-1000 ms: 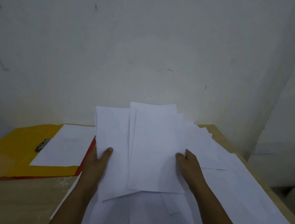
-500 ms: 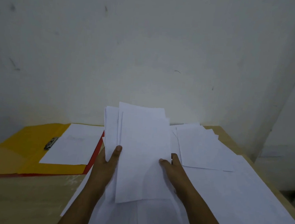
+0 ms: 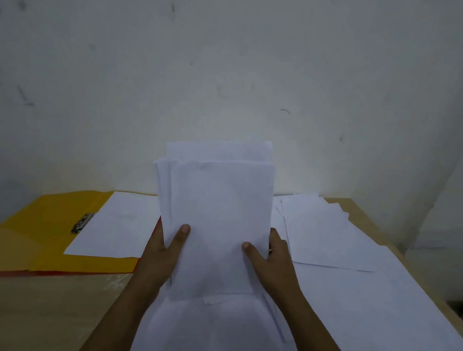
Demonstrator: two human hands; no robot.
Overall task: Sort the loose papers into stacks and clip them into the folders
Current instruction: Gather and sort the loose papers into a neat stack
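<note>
Nearest the camera, both forearms reach in over a spread of loose sheets [image 3: 374,319] that blankets the right side of the wooden table [image 3: 34,312]. The left hand [image 3: 163,253] clamps the left edge of an upright stack of papers [image 3: 218,224], thumb pressed flat on the front sheet, the remaining fingers hidden behind. The right hand [image 3: 270,261] mirrors it on the right edge, thumb on the front, fingers wrapped around the side. So the stack sits squarely between the two hands, pinched from both sides, its lower edge down by the sheets on the table; whether it actually touches them is hard to tell. The top of the stack is uneven, with a few sheets poking up higher at the back and others fanned out on the left.

Just left of the left hand, an open yellow folder [image 3: 40,229] lies flat on the table, a red edge showing beneath it. A single white sheet [image 3: 115,224] rests in it, held under a metal clip [image 3: 82,223] at its left edge. To the right of the right hand, more loose pages overlap toward the table's far corner. Behind everything stands a pale, scuffed wall [image 3: 233,64].
</note>
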